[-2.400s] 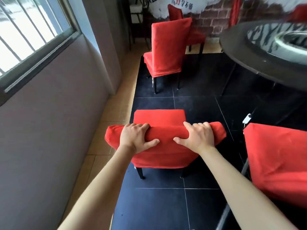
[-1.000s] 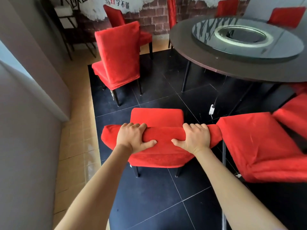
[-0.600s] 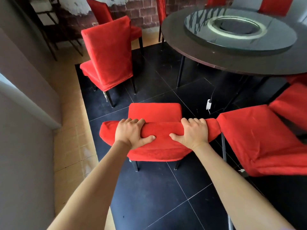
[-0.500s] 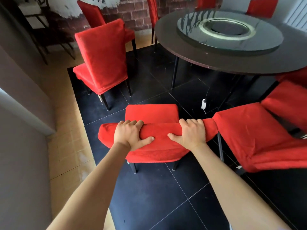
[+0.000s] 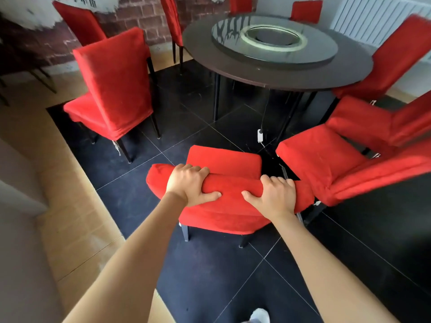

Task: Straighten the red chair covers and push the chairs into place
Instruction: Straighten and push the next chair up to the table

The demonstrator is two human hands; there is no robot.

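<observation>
A chair in a red cover [image 5: 227, 159] stands right in front of me on the black floor, its seat facing the round table. My left hand [image 5: 187, 183] grips the top of its backrest on the left, fingers curled over the front and thumb on the back. My right hand [image 5: 275, 194] grips the same top edge on the right in the same way. The right end of the backrest touches or nearly touches the neighbouring red-covered chair [image 5: 326, 159].
A dark round table [image 5: 349, 73] with a glass turntable stands ahead. More red-covered chairs ring it: one at the left [image 5: 116, 82], others at the right [image 5: 401, 54] and behind. A white plug [image 5: 259, 135] hangs under the table. A wall lies to my left.
The chair and I have turned to the right, away from the window wall, so the seat now faces the table. Both hands have kept their grip on the backrest.
</observation>
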